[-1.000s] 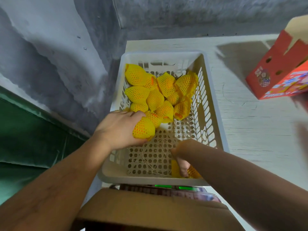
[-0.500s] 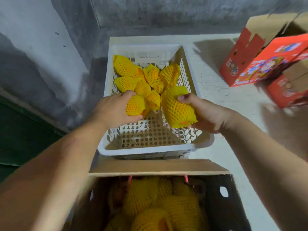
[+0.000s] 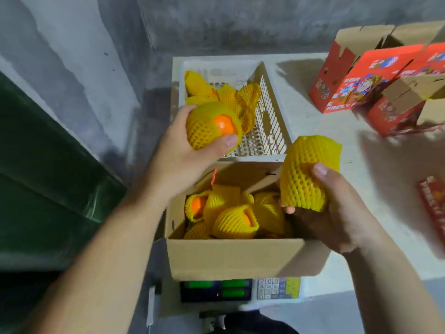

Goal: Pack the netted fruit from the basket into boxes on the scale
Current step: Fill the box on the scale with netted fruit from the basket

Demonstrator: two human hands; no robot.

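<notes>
netted fruit [image 3: 212,126] in left fingers [image 3: 230,140] (right hand [image 3: 334,208] likewise)

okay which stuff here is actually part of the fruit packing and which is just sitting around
Part of the job: white basket, open cardboard box, scale, netted fruit in left hand, netted fruit in right hand.

Lying about: red printed boxes, green sheet.

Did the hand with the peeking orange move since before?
Yes. The left hand has lifted its netted orange out of the white basket and drawn it back toward the cardboard box.
</notes>
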